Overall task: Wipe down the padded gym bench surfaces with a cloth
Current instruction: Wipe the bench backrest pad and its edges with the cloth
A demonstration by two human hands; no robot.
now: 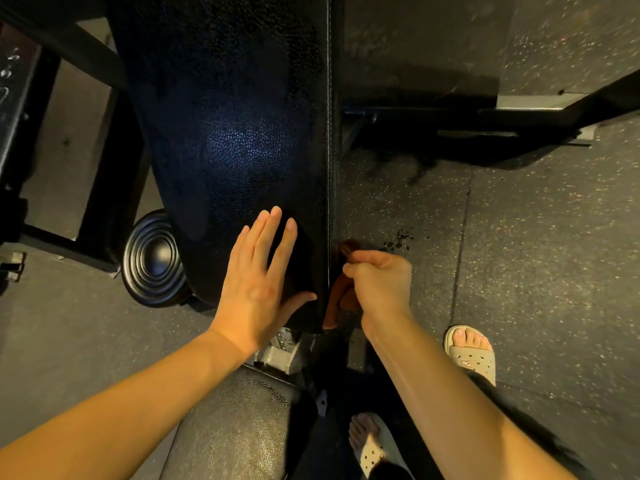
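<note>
Head camera (wide-angle) looks steeply down — close above the bench pad (235, 133).

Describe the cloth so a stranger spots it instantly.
Find the long black bench pad running up the middle. At the lower end of its stitched right edge, the right hand grips the cloth against the pad's side. It alone is reddish-brown amid black padding and grey floor.
</note>
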